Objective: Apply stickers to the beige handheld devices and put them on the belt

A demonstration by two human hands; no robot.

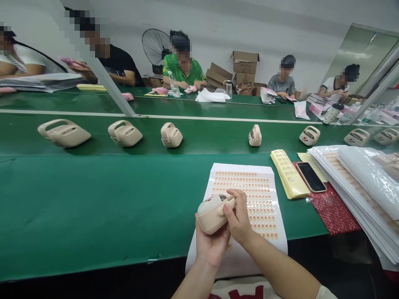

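Head view: you hold one beige casing just above the near edge of the green table, over the lower part of a white sticker sheet.
Left hand: your left hand cups the casing from below, with the fingers wrapped around its body.
Right hand: your right hand is closed on the casing's upper end, thumb and fingertips pinching at the handle part.
Sticker sheet: it lies flat on the table with rows of small orange-tinted stickers, and its near end hangs past the table's edge.
Belt: beyond the sheet, a green conveyor belt carries a row of like casings, each well apart from the next.
Right of the sheet: a yellow pad lies with a phone face up just beside it. Nearer you is a red patterned bag, and a stack of sheets sits further right.
Far side: other people sit along the far table; what their hands hold is too small to tell.
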